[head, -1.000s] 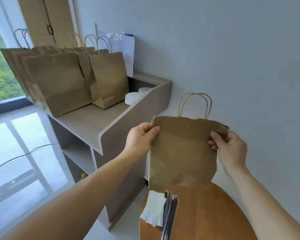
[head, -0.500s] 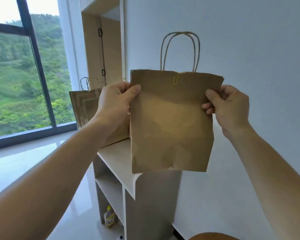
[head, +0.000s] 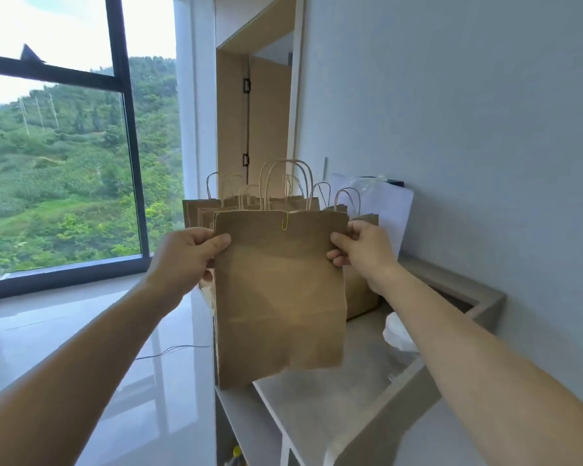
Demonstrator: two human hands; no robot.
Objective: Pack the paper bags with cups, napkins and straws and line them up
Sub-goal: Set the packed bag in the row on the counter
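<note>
I hold a brown paper bag [head: 280, 297] upright in the air above the near end of a grey shelf top [head: 320, 408]. A yellow paper clip [head: 284, 223] closes its top edge below the twisted handles. My left hand [head: 186, 257] pinches the bag's upper left edge and my right hand [head: 360, 250] pinches its upper right edge. Behind it, several more brown paper bags [head: 360, 284] stand in a row on the shelf top, mostly hidden by the held bag. Whatever the bag contains is hidden.
White crumpled plastic [head: 398, 331] lies on the shelf beside the wall. A white sheet [head: 391, 216] leans on the wall behind the row. A large window [head: 61, 156] is at the left above a glossy floor [head: 81, 331]. The shelf unit has open compartments [head: 249, 435] below.
Both hands have carried the bag up from over the round wooden table and along to the shelf, close in front of the row of bags. The view has swung left.
</note>
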